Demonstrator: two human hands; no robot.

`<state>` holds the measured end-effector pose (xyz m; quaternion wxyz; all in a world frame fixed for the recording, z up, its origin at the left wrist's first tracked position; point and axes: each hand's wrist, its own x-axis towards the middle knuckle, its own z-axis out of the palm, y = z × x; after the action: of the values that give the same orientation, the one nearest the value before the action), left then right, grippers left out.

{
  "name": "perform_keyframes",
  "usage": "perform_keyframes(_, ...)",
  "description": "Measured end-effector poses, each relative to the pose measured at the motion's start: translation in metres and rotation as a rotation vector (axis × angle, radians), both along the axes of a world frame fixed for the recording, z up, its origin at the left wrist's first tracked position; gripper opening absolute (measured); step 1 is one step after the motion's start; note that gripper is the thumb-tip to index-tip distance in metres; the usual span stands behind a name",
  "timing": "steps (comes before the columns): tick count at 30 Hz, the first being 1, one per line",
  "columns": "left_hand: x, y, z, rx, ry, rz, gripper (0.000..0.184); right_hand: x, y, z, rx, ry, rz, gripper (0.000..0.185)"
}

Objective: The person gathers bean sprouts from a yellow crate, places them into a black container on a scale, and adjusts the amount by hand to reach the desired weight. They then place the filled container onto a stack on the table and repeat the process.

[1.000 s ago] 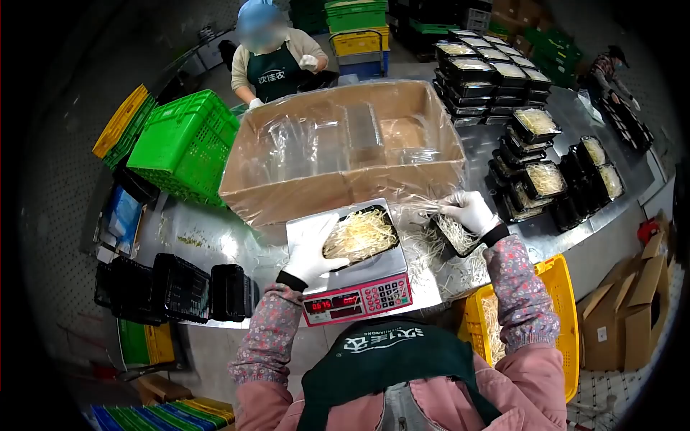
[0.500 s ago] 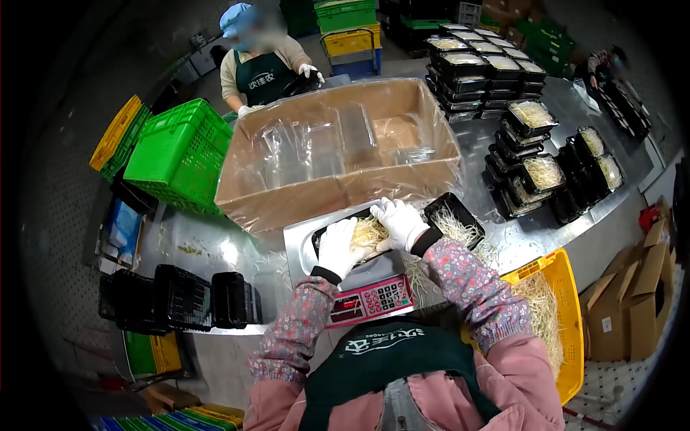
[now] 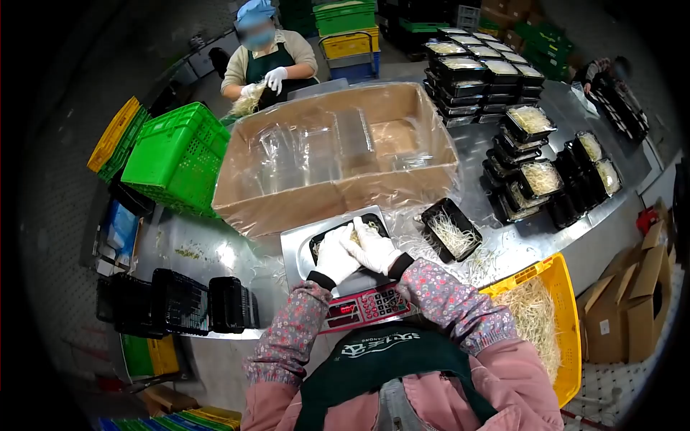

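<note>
My left hand (image 3: 336, 256) and right hand (image 3: 371, 249) meet, fingers part-curled over a black tray (image 3: 376, 223), any grip unclear to me.

One tray (image 3: 376, 224) sits on the scale (image 3: 296, 251) (carton (image 3: 327, 199) behind it), another tray (image 3: 451, 231) to the right.

There are two wearer's hands (image 3: 368, 248), one scale (image 3: 381, 304), one tray (image 3: 379, 223) on it, a second tray (image 3: 437, 212) beside, one lined carton (image 3: 338, 202), two other people (image 3: 298, 56).
</note>
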<state>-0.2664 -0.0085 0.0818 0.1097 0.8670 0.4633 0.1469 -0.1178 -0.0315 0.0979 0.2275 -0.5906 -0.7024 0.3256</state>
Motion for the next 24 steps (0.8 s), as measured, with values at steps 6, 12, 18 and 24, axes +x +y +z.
perform_keyframes(6,0.007,0.004,0.021,0.12,0.195,-0.009,0.046,0.009,0.007,0.001,0.083,-0.078,0.16,0.099)
perform_keyframes(12,0.004,0.003,0.061,-0.132,0.163,-0.109,0.082,0.086,0.078,0.074,0.299,-0.151,-0.086,0.072)
perform_keyframes(18,-0.024,0.005,0.067,-0.239,-0.145,-0.176,0.095,0.13,0.17,0.047,0.211,-0.669,-0.341,0.089)
perform_keyframes(24,-0.057,-0.005,0.064,-0.331,-0.58,0.048,0.06,0.144,0.196,0.042,0.149,-0.535,-0.277,0.02)
